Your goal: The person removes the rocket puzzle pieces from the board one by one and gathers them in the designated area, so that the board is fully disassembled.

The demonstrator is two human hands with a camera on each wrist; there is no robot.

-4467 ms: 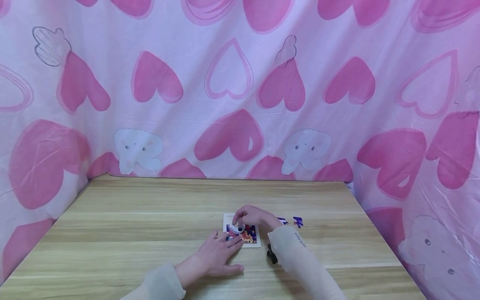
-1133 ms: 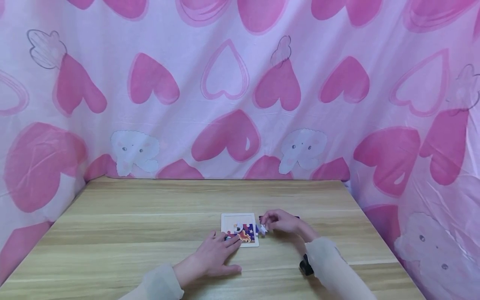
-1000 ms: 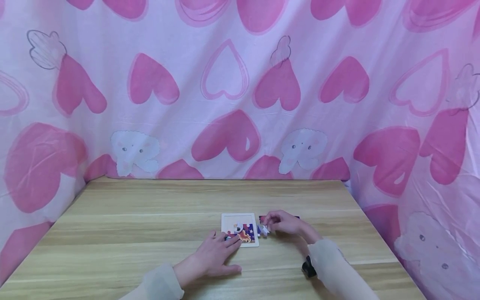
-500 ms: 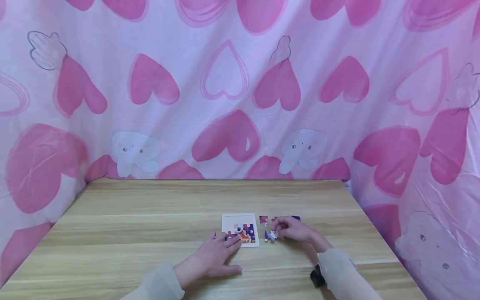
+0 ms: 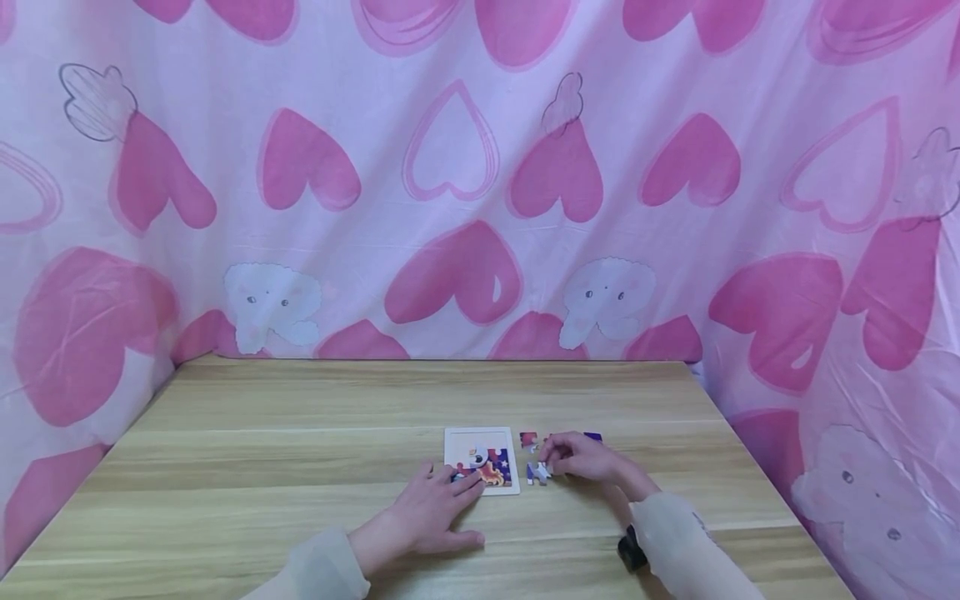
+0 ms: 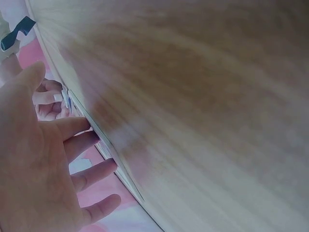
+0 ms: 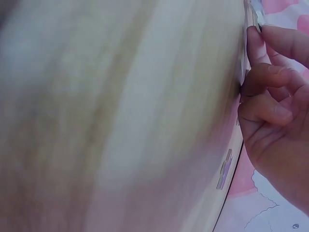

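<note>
My left hand lies flat, its fingers extended over the lower left edge of a square white puzzle tray. Inside the tray, joined jigsaw pieces fill the lower part with a purple, red and orange picture; the upper part shows pale backing. Right of the tray, my right hand pinches a purple-and-white jigsaw piece between thumb and index finger, low over the table. The right wrist view shows that pinch at its upper right edge, the other fingers curled.
Loose jigsaw pieces lie behind the right hand: a red one and a dark purple one, with others partly hidden by the hand. A black wrist device sits under the right sleeve. Pink heart-print cloth borders the wooden table.
Earlier the right hand was over the tray; it then held the purple-and-white piece by the tray's right edge and has moved it rightward, away from the tray. The left hand has stayed put.
</note>
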